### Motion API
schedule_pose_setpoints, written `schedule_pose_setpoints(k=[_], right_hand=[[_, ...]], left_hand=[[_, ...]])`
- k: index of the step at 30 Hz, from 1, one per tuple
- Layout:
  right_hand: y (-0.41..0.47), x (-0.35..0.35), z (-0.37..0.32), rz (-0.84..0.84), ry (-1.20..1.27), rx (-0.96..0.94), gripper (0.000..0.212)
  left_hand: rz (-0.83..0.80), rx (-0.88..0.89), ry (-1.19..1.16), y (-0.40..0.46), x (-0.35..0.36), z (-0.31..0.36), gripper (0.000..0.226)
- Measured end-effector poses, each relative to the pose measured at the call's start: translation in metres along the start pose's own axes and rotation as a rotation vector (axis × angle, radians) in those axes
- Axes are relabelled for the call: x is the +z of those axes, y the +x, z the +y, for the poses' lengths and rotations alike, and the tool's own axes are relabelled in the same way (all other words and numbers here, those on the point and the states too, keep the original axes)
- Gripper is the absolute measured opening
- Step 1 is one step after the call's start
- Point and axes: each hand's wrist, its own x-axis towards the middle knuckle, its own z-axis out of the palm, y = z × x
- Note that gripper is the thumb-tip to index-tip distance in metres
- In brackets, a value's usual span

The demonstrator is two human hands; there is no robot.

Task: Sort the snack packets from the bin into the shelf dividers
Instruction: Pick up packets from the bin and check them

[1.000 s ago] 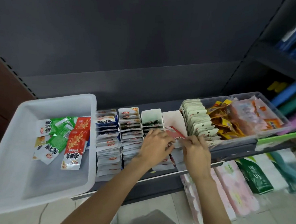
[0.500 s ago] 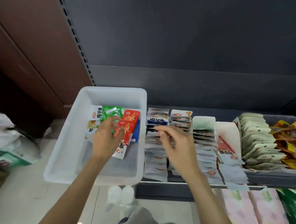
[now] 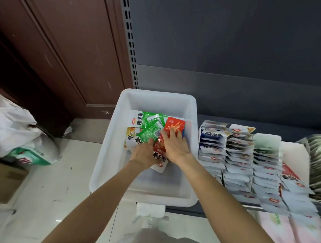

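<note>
Hands meet inside the white plastic bin (image 3: 116, 156), which sits on the dark shelf at nine o'clock from the filled dividers. The left hand (image 3: 144, 154) lies over the green foil snack packets (image 3: 149, 129), fingers spread and pressing them; whether it pinches one I cannot tell. The right hand (image 3: 174, 145) reaches across the red foil snack packets (image 3: 174, 126), fingers laid flat along the top one, with no visible curl round it. A small pile of loose packets remains at the bin's twelve o'clock end, green and white to the left, red to the right.

At three o'clock from the bin, the rows of white-backed packets standing in the shelf dividers (image 3: 238, 163) look nearly full. The step in hand seems to be picking out the next batch. The next move likely calls for gathering same-coloured packets into one grip, squaring them, and carrying them to the matching divider row.
</note>
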Motion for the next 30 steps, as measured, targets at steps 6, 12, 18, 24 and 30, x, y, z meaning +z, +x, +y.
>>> schedule_pose_setpoints(k=[6,12,18,24,30], right_hand=[[-0.013,-0.001,-0.003,0.075,-0.026,-0.001,0.072],[-0.044,-0.013,-0.007,0.272,0.595,-0.056,0.024],[-0.085,-0.038,-0.012,0.184,1.59,0.109,0.007],[-0.113,-0.042,0.006,0.114,1.77,0.204,0.026],[-0.153,-0.045,0.044,0.315,1.591,0.146,0.048]], left_hand=[[-0.1,0.023,-0.338,-0.005,-0.025,-0.033,0.028],[0.146,0.06,-1.155,-0.041,-0.062,-0.052,0.008],[0.157,0.102,-1.393,-0.068,-0.082,-0.025,0.019],[0.108,0.142,-1.399,-0.089,-0.092,0.017,0.017],[0.126,0.305,-1.133,-0.092,-0.084,0.075,0.026]])
